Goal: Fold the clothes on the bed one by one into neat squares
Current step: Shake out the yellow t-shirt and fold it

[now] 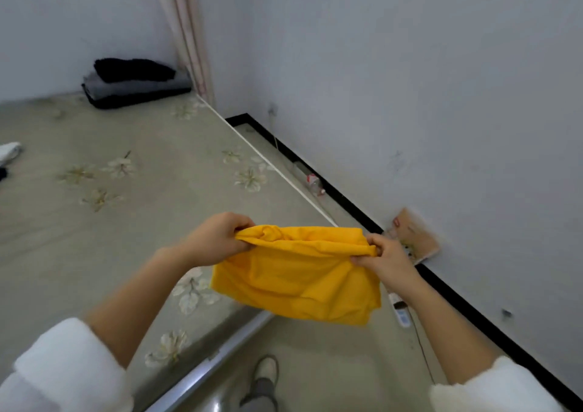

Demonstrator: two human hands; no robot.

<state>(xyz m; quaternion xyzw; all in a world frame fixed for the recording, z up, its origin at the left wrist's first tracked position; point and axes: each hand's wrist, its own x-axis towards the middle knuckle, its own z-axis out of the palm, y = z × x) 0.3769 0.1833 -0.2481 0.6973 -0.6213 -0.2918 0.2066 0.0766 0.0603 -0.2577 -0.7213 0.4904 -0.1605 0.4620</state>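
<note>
Both hands, left hand (217, 241) and right hand (383, 258), pinch the bunched top edge of a yellow garment (299, 279) stretched between them, its body hanging below them above the bed (151, 197) corner

White fluffy sleeve (63, 370) lower left, pushed up w/ forearm bare, matching white fluffy sleeve (492, 389) lower right, grey trouser leg (260, 394) bottom centre, light-coloured shoe (267, 368) just above it
</note>
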